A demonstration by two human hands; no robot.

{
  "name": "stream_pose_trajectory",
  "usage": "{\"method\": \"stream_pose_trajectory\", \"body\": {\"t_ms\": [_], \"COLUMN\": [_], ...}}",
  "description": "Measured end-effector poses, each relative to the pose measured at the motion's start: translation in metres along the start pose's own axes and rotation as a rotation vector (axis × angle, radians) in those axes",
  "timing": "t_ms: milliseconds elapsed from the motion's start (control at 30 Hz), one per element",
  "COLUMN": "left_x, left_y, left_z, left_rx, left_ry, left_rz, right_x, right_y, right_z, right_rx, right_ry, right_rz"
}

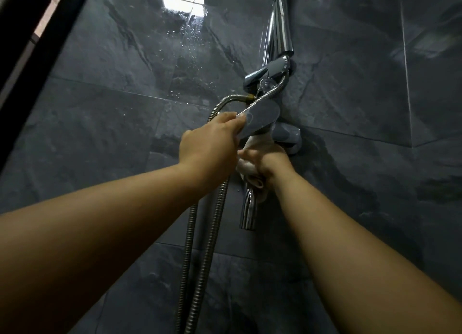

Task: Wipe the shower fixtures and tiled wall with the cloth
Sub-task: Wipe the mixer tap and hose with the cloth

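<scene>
The fixtures were being wiped. The left hand [210, 143] curled its fingers over the tip of the mixer lever [262, 116]. Just below the lever, the right hand [271, 161] clenched the bunched pale cloth [246, 170] against the tap body. The next move likely called for wiping the spout [248, 213] below the lever, then the tiled wall [112, 108] behind it.

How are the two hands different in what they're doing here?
The left hand grips the flat chrome lever. The right hand clutches a pale cloth bunched at the top of the spout. The left hand sits higher, on bare metal. The right hand is lower, with cloth under its fingers. Both are bare and curl around parts of the same fixture.
</scene>
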State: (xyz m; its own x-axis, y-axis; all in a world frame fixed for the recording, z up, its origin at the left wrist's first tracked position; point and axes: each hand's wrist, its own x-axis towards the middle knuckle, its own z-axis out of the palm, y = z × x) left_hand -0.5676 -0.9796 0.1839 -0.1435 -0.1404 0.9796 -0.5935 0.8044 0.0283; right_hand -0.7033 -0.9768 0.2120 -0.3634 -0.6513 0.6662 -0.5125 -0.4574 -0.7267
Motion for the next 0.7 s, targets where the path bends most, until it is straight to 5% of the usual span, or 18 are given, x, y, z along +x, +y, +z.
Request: {"method": "stream_pose_trajectory", "body": {"t_ms": [167,367,700], "left_x": [-0.003,-0.006,-0.009], "left_y": [0.004,0.008,0.007], "left_z": [-0.003,0.000,0.003], "left_rx": [-0.031,-0.049,-0.033], "left_ry": [0.010,-0.001,0.006], "left_rz": [-0.029,-0.039,-0.037], "right_x": [0.000,-0.021,-0.058], "right_y": [0.000,0.022,0.069], "right_z": [0.006,-0.001,-0.006], "right_rx": [0.189,0.217,0.812], "right_ry": [0.028,-0.279,-0.560], "right_rz": [0.091,0.366,0.342]}}
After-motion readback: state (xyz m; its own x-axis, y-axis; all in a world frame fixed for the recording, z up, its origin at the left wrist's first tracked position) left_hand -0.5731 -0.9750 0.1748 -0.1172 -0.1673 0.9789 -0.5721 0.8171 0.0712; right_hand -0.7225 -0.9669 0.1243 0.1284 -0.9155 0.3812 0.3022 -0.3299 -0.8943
